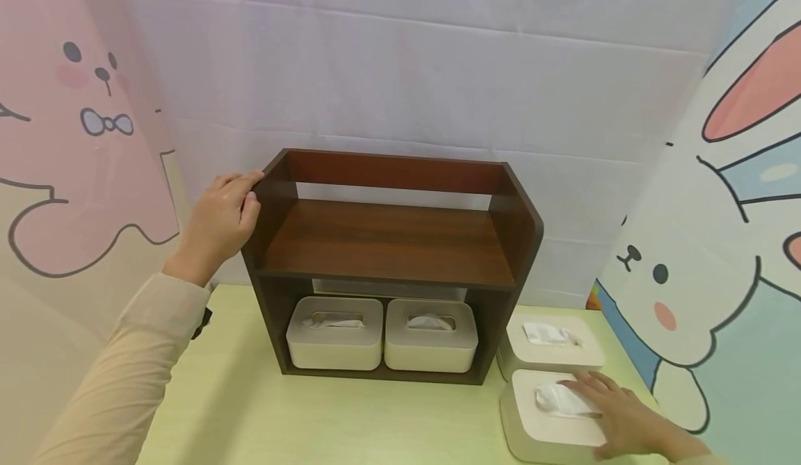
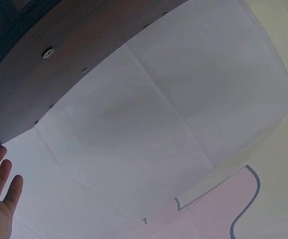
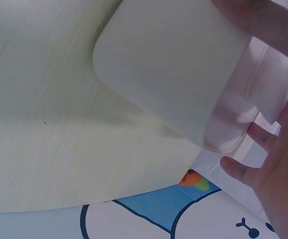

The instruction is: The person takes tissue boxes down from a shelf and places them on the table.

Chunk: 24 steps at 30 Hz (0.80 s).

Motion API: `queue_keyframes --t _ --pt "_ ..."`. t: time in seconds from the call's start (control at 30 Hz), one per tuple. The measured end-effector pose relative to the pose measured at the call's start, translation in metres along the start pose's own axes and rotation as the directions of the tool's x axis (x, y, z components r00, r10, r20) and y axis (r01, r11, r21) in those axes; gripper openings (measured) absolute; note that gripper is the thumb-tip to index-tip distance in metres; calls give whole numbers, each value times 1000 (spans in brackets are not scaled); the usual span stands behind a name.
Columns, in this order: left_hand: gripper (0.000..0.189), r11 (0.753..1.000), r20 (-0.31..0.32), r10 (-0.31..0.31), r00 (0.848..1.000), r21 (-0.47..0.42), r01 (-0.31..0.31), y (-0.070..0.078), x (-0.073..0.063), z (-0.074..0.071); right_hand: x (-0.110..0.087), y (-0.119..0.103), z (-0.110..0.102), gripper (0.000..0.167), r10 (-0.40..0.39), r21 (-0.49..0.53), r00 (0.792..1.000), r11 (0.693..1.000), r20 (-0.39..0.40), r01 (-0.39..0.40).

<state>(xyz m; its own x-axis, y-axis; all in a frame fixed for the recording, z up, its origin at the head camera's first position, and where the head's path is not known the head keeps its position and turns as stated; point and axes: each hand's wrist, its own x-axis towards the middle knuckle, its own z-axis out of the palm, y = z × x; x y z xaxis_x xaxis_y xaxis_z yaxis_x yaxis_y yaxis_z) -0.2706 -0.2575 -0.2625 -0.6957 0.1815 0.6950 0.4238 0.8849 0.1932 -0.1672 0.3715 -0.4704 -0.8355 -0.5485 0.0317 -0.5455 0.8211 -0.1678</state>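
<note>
My left hand [image 1: 215, 218] rests at the upper edge of the left side panel of a dark brown two-tier wooden shelf [image 1: 388, 242]. In the left wrist view, its straight, spread fingers [image 2: 14, 191] reach the panel's edge. At the lower right, my right hand [image 1: 626, 409] lies over the right part of a white tissue box [image 1: 526, 416] with a tissue poking out. The right wrist view shows the thumb [image 3: 263, 20] against the box's side and the other fingers spread by its lid. A second white tissue box [image 1: 582, 357] stands right behind it.
Two more white tissue boxes, a left one [image 1: 334, 350] and a right one [image 1: 428, 357], sit side by side in the shelf's lower compartment. The shelf stands on a pale yellow-green table [image 1: 375, 423]. White cloth [image 1: 407, 69] hangs behind, with rabbit-print cloth [image 1: 719, 263] at the right.
</note>
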Motion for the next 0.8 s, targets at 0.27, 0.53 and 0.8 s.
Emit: queue_keyframes --t 0.27,0.53,0.8 --pt "40 1000 -1 -2 1000 -4 2 1 0 -1 5 -6 -7 106 59 68 995 996 80 -65" --pt "41 1000 6 -7 1000 -3 7 2 0 -3 15 -18 -14 102 -64 36 988 997 -143 70" --pt "40 1000 5 0 1000 4 0 2 -1 -3 34 -49 -23 73 -93 -2 965 995 -245 96"
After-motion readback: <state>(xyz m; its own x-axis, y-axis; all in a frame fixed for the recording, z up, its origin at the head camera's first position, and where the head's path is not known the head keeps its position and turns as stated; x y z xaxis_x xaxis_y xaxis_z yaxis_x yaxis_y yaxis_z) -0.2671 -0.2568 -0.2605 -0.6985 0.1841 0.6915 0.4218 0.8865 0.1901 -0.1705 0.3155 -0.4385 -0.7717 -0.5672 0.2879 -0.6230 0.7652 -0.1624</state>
